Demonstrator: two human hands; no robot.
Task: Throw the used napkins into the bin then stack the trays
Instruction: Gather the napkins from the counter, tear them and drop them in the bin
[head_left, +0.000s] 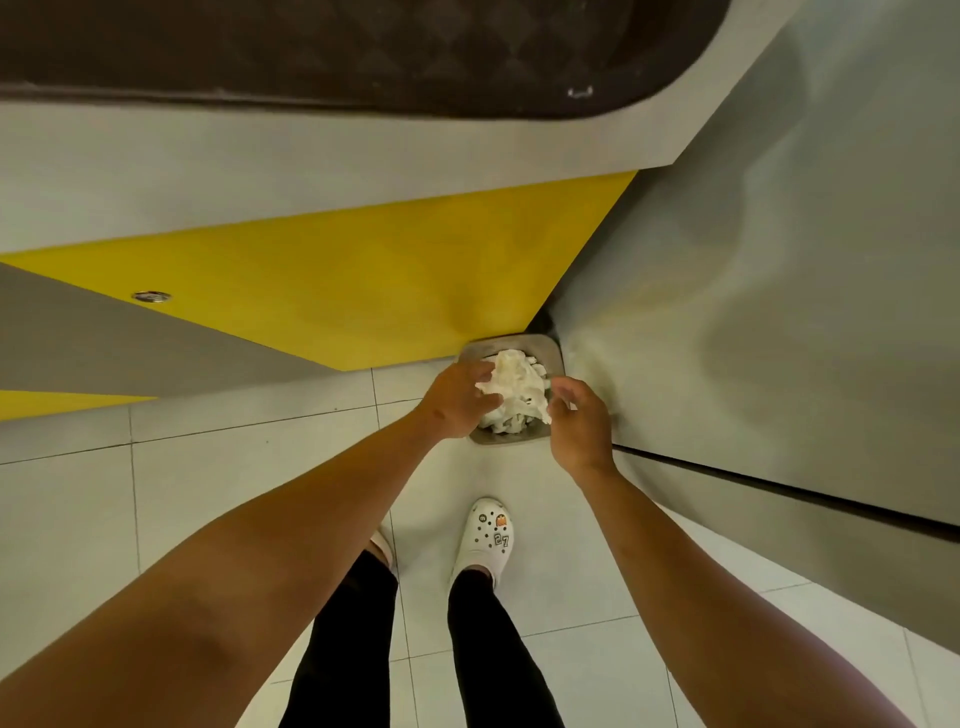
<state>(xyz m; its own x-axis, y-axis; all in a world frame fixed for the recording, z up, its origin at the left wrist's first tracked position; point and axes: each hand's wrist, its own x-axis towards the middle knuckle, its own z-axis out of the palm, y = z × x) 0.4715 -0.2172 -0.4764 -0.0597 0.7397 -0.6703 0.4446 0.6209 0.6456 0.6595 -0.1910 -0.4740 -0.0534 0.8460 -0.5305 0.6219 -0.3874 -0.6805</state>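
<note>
A crumpled wad of white napkins (514, 387) sits over the mouth of the metal bin (548, 349), between both hands. The left hand (457, 397) touches it from nine o'clock, fingers curled onto the paper. The right hand (579, 421), at three o'clock, has loosely curled fingers just beside the wad; whether they grip it cannot be told.

Black leggings (493, 660), white charm-studded clog (485, 540)
</note>
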